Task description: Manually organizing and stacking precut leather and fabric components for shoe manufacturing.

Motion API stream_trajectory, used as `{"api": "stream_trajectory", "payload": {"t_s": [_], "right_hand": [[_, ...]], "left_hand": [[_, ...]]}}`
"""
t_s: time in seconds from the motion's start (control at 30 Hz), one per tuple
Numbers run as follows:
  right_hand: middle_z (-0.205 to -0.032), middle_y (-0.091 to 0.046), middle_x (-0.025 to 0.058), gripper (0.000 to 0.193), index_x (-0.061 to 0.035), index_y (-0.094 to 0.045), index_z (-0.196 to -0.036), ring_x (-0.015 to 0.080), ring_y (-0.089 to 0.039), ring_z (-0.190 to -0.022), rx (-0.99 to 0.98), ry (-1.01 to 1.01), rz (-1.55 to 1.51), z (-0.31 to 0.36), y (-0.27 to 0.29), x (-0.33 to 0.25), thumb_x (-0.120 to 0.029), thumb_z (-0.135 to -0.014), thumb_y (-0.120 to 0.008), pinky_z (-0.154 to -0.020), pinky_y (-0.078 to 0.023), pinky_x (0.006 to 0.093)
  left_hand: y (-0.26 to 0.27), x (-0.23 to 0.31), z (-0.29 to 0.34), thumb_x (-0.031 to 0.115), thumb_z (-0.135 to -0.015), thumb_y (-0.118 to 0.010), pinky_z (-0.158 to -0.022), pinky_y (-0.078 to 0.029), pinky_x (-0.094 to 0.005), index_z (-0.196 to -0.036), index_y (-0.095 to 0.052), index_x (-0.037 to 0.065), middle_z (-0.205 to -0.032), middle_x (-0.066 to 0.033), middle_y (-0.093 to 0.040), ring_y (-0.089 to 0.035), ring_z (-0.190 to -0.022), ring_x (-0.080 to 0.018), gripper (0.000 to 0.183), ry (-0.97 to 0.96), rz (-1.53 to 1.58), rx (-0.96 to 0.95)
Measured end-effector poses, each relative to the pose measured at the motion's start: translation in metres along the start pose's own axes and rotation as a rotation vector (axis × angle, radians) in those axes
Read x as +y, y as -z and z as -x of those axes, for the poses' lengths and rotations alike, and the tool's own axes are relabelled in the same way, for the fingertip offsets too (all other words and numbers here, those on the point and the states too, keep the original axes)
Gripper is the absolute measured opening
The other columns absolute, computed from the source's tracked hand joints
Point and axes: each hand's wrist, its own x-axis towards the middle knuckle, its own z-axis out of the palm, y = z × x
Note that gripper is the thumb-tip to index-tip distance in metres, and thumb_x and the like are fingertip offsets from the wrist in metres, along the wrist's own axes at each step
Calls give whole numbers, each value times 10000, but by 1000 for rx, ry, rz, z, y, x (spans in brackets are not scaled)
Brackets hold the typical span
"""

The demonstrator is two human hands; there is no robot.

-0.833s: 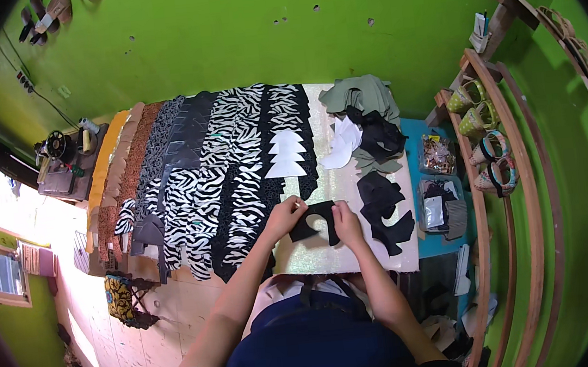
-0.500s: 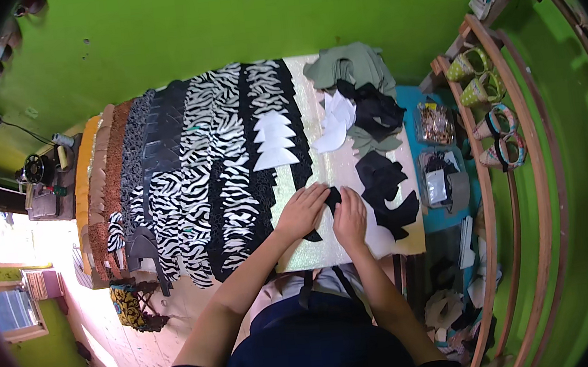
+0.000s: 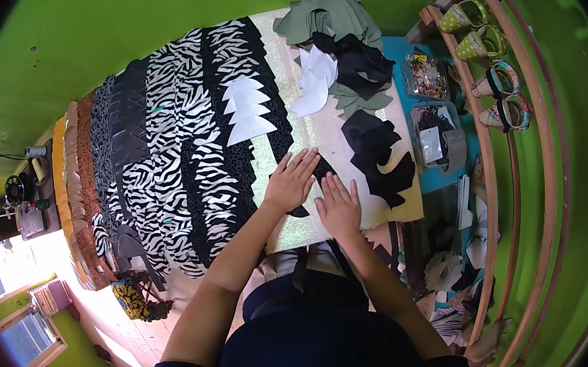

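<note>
From my end I see the left hand (image 3: 294,181) spread flat over a black cloth piece (image 3: 321,167) on the pale table (image 3: 292,237), gripping nothing. The right hand (image 3: 339,207) also lies flat, fingers straight, at the piece's right edge. White cutouts (image 3: 249,110) lie beyond; black scraps (image 3: 382,168) sit to the right.
</note>
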Motion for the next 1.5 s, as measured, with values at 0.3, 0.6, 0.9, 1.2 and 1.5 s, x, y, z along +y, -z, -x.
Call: {"api": "stream_trajectory", "payload": {"t_s": [0.3, 0.6, 0.9, 1.2, 1.5], "right_hand": [[-1155, -575, 132, 344, -5, -599, -1070, 239, -521, -1097, 81, 84, 15, 30, 10, 7, -231, -815, -555, -1015, -278, 487], [-1007, -556, 121, 369, -61, -574, -1142, 297, -511, -901, -70, 74, -208, 11, 40, 31, -86, -776, -531, -837, -383, 413], [-865, -463, 78, 464, -138, -531, -1210, 232, -462, -807, -83, 196, 268, -9, 19, 30, -91, -749, -516, -704, -406, 342], [-884, -482, 89, 341, -101, -603, -1093, 263, -467, -899, -260, 160, -45, -66, 36, 35, -121, -756, -557, -746, -406, 369], [-936, -469, 76, 474, -254, -503, -1243, 252, -467, -868, -190, 488, -51, -65, 29, 22, -83, -805, -448, -759, -382, 366]], "left_hand": [[-5, 2, 1, 315, -897, -387, -1084, -165, -386, -1366, -313, 110, -1441, -10, -271, -263, -1312, -172, 517, 43, -71, 3], [-1, 29, -3, 646, -690, -550, -1101, -94, -426, -1395, -243, 90, -1459, -48, -218, -171, -1350, -208, 949, 237, -76, -170], [4, 41, -14, 637, -637, -600, -1099, -66, -459, -1409, -195, 101, -1472, -35, -181, -130, -1362, -227, 1024, 365, -146, -286], [13, 56, -10, 575, -625, -646, -1104, -77, -434, -1394, -229, 78, -1458, -67, -221, -168, -1355, -215, 1006, 467, -193, -209], [-1, 95, 68, 385, -854, -494, -1073, -188, -424, -1324, -340, -9, -1405, -149, -308, -295, -1302, -251, 632, 719, -17, 80]]}}
